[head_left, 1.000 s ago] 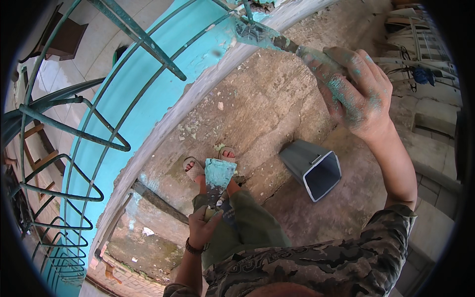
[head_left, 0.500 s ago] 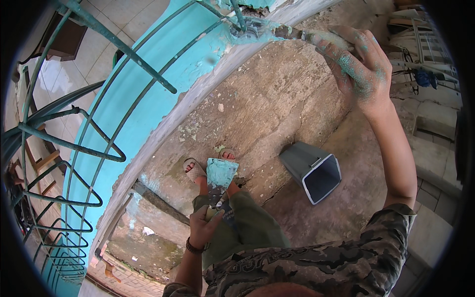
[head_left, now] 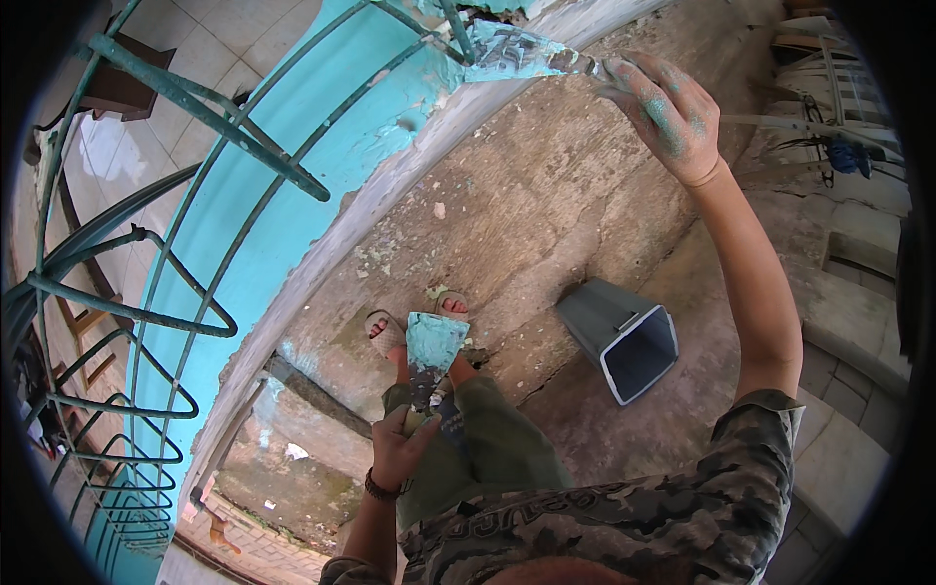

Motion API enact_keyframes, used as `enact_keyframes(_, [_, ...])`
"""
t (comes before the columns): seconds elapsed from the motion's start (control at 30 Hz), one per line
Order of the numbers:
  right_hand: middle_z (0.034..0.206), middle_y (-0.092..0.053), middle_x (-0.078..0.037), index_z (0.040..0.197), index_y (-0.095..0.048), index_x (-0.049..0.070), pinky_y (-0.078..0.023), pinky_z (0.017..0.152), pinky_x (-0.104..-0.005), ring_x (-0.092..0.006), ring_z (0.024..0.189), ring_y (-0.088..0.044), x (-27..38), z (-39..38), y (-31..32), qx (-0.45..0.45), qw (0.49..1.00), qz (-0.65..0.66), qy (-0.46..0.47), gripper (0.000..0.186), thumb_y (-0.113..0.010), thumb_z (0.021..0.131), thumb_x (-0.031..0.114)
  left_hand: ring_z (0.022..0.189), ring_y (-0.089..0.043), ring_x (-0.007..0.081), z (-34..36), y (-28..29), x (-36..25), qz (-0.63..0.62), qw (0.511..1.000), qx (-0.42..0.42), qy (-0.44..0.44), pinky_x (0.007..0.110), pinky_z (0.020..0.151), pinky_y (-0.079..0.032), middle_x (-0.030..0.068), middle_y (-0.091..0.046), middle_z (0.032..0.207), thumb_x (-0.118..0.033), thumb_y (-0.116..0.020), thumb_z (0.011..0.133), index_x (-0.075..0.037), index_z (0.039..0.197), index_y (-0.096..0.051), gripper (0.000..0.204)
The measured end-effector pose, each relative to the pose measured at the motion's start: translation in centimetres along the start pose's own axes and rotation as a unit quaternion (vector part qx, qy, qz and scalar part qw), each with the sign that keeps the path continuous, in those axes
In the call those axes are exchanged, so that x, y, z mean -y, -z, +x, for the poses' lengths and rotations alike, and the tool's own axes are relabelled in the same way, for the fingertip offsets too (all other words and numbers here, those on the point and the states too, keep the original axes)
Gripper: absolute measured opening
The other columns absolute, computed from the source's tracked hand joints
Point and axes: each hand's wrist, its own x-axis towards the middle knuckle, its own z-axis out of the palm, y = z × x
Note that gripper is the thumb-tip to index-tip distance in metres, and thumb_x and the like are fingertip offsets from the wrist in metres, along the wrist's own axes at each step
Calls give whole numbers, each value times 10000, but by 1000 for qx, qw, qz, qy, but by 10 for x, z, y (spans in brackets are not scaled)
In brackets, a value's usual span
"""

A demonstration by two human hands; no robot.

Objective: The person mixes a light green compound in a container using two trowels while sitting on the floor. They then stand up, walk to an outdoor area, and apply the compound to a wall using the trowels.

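Note:
My right hand (head_left: 668,117), speckled with turquoise, grips a paint-smeared scraper (head_left: 517,54), its blade lying on the turquoise ledge (head_left: 380,127) beside green metal bars (head_left: 273,161), where the surface is chipped. Below, near my thighs, my left hand (head_left: 400,448) is closed round the handle of a second, wide scraper (head_left: 436,339), whose blade is thickly coated in turquoise. That blade shows above my sandalled feet.
A grey plastic bin (head_left: 609,322) stands on the stained concrete ground (head_left: 507,214). The curved railing runs down my left, with tiled floor (head_left: 214,58) and furniture beyond it. Pale metal items (head_left: 829,78) lie at the upper right. A brown animal (head_left: 222,531) shows at the lower left.
My right hand has moved up and to the left, turning, with its scraper shifted higher along the ledge. My left hand and its scraper have barely moved.

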Motion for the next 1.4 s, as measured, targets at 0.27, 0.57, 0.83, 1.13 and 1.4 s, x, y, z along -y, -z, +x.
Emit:
enact_keyframes(0.27, [996, -640, -43, 1157, -618, 167, -522, 572, -283, -191, 713, -627, 14, -25, -46, -7, 998, -9, -62, 493, -779, 693, 127, 585, -448, 24, 7, -1, -8, 8, 1000, 12, -2, 250, 487, -388, -3, -569, 604, -119, -730, 805, 12, 765, -603, 187])
enact_keyframes(0.57, [979, -645, -78, 1242, -543, 98, -498, 545, -295, -227, 675, -618, 22, -41, -17, 82, 994, -14, -74, 564, -776, 729, 86, 585, -444, 25, 7, -2, -11, 15, 1000, 15, -10, 253, 485, -386, -4, -564, 599, -111, -731, 804, 9, 764, -598, 183])
enact_keyframes(0.83, [989, -629, -120, 1090, -583, 51, -518, 624, -337, -278, 745, -628, 99, -70, 30, 79, 942, 136, -298, 376, -742, 750, 61, 556, -447, 56, 9, 0, -9, 26, 997, 12, -70, 272, 486, -392, 60, -558, 582, -115, -732, 799, 17, 768, -594, 194])
enact_keyframes(1.13, [1000, -626, -104, 1222, -544, -5, -485, 751, -273, -118, 809, -584, 157, -36, 13, 1, 766, 285, -576, 325, -585, 939, 148, 488, -479, 44, -2, 16, -21, 74, 994, 10, -82, 236, 448, -359, -25, -528, 543, -137, -717, 815, -43, 695, -566, 215])
enact_keyframes(1.4, [805, -632, -13, 1157, -641, 1, -459, 639, -220, -52, 709, -531, 199, 40, 45, -108, 624, 341, -695, 279, -600, 933, 161, 470, -469, 39, -17, 40, -14, 73, 995, 52, -42, 228, 433, -345, -23, -523, 539, -117, -708, 823, -45, 684, -552, 221])
